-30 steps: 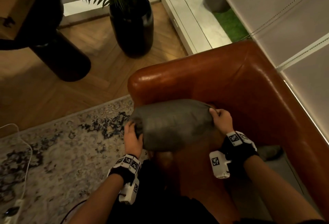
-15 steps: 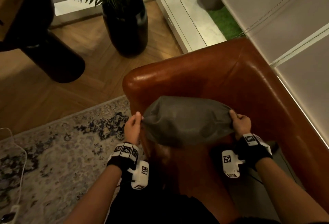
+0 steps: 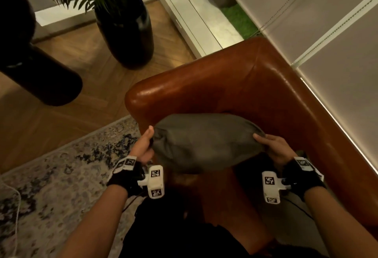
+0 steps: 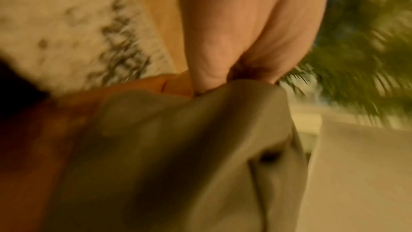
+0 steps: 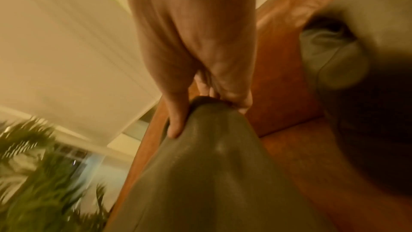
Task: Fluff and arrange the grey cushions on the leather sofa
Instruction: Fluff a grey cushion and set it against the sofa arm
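Observation:
A plump grey cushion [image 3: 206, 142] hangs over the seat of the brown leather sofa [image 3: 225, 85], near its left armrest. My left hand [image 3: 145, 144] pinches the cushion's left corner [image 4: 234, 94] between thumb and fingers. My right hand [image 3: 272, 145] grips the right corner [image 5: 207, 112], thumb on top. Both wrists wear black straps with white tagged blocks. A second grey cushion [image 5: 330, 55] lies further along the sofa in the right wrist view, blurred.
A black pot with a green palm [image 3: 124, 28] stands on the wooden floor left of the armrest. A dark round stand [image 3: 41, 77] is further left. A patterned rug [image 3: 51, 175] with a white cable lies in front. Pale blinds [image 3: 327, 32] run behind the sofa.
The cushion has been drawn out wider between my hands and shifted right, towards the sofa corner. Both hands moved from its sides to its end corners.

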### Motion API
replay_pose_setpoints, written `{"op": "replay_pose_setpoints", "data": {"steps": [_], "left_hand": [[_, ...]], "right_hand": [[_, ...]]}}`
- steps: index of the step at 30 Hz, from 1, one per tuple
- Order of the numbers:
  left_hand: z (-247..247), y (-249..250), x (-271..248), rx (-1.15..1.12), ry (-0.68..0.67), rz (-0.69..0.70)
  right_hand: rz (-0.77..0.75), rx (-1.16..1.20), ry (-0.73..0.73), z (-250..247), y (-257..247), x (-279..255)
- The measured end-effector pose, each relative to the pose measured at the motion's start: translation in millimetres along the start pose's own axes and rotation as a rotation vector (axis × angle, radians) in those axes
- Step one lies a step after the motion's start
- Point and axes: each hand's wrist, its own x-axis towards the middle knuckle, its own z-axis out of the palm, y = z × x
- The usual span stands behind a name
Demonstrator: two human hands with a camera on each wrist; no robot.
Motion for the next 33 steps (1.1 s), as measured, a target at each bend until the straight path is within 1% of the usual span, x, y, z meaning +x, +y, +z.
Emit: {"op": "replay_pose_setpoints", "data": {"steps": [1,2,3,4,5,6,7,9,10,12,14,15,17,19,20,21,22,24,25,26,28,30,33], "left_hand": [[2.4,2.4,0.8,-0.08,-0.034,-0.036],[8.0,5.3,-0.3,-0.091,-0.033,-0.036],[11.9,7.5,0.9,-0.024,-0.008,-0.021],[14.3,11.5,-1.2,0.097,0.047,0.002],[15.6,11.2,1.9,0.229,0.097,0.027],[16.2,8.7,2.3,0.38,0.156,0.042],[11.9,1.5,6.4,0.516,0.199,0.06],[9.4,-13.3,5.3,0.632,0.229,0.047],[7.2,-22.2,6.0,0.682,0.251,0.032],[6.1,-34.1,7.8,0.795,0.34,0.054],[9.0,-38.4,9.3,0.813,0.406,0.116],[9.8,-39.8,11.6,0.806,0.411,0.167],[10.6,-34.6,8.9,0.794,0.398,0.263],[9.0,-27.7,4.0,0.815,0.417,0.351],[8.1,-25.0,1.9,0.847,0.441,0.379],[6.4,-23.3,1.0,0.9,0.464,0.415],[6.3,-22.4,0.2,0.951,0.481,0.417],[7.5,-22.1,0.7,1.008,0.508,0.417],[9.7,-23.1,1.1,0.999,0.517,0.4],[13.3,-23.8,0.5,0.971,0.53,0.382],[20.4,-24.7,-2.6,0.915,0.563,0.383],[23.5,-24.1,-3.5,0.886,0.566,0.42],[23.3,-14.4,-2.5,0.886,0.562,0.409]], "right_hand": [[0.017,0.079,-0.032,-3.6,-5.2,0.3],[0.028,0.116,-0.031,-6.2,-7.7,4.4],[0.034,0.154,-0.02,-6.2,-8.7,8.8],[0.031,0.166,0.013,-3.8,-6.5,15.0],[0.008,0.128,0.044,0.7,-2.8,20.7],[-0.045,-0.001,0.113,6.1,1.0,25.6],[-0.111,-0.2,0.194,12.1,5.4,30.6],[-0.212,-0.632,0.331,24.0,10.4,36.0],[-0.219,-0.742,0.361,29.2,9.2,35.6],[-0.201,-0.827,0.374,33.6,4.8,34.2],[-0.191,-0.905,0.399,33.6,2.4,31.2],[-0.218,-0.971,0.414,33.8,2.5,28.8],[-0.322,-1.062,0.431,36.5,5.4,25.9],[-0.427,-1.022,0.458,39.5,11.2,24.4],[-0.453,-0.95,0.478,41.2,13.1,24.1],[-0.448,-0.847,0.496,43.1,14.3,23.8],[-0.423,-0.715,0.499,44.4,16.1,24.5],[-0.322,-0.471,0.467,45.0,16.7,26.3],[-0.257,-0.445,0.447,43.0,14.8,27.9],[-0.2,-0.482,0.417,39.8,11.8,29.8],[-0.147,-0.559,0.34,32.7,4.4,34.2],[-0.171,-0.601,0.311,26.8,-0.1,37.9],[-0.216,-0.618,0.35,27.4,0.6,38.6]]}}
